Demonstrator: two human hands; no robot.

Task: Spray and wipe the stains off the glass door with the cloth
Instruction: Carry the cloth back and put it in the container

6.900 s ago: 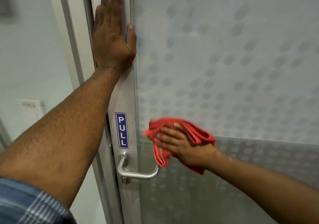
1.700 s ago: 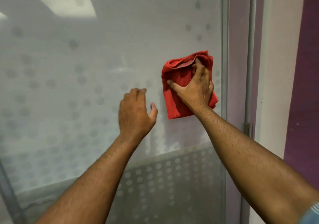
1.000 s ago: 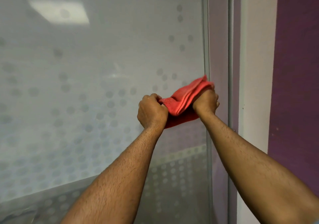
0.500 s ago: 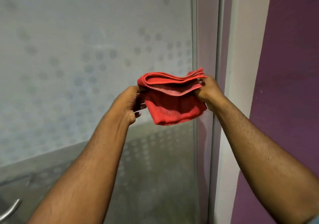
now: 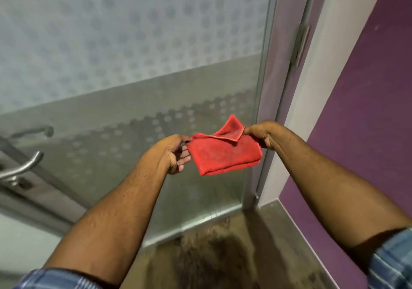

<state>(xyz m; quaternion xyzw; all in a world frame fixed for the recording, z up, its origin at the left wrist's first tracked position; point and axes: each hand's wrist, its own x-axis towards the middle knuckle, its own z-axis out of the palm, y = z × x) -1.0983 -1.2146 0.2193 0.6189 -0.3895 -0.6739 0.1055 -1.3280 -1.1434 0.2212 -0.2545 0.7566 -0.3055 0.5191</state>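
Note:
A folded red cloth [image 5: 225, 155] hangs in the air in front of the lower part of the frosted, dotted glass door [image 5: 133, 54]. My left hand [image 5: 171, 152] pinches the cloth's left corner with thumb and forefinger, its other fingers loosely spread. My right hand [image 5: 259, 135] grips the right corner, where one flap of the cloth sticks up. The cloth is off the glass. No spray bottle is in view.
A metal lever handle [image 5: 20, 168] juts out at the left edge. The door's metal frame [image 5: 265, 88] runs down beside a purple wall [image 5: 367, 101] on the right. Brown speckled floor [image 5: 218, 248] lies below the door's bottom rail.
The cloth came off the glass and both hands took hold of it. Since half a second ago the hands and cloth have dropped lower, and my view has tilted down to the floor.

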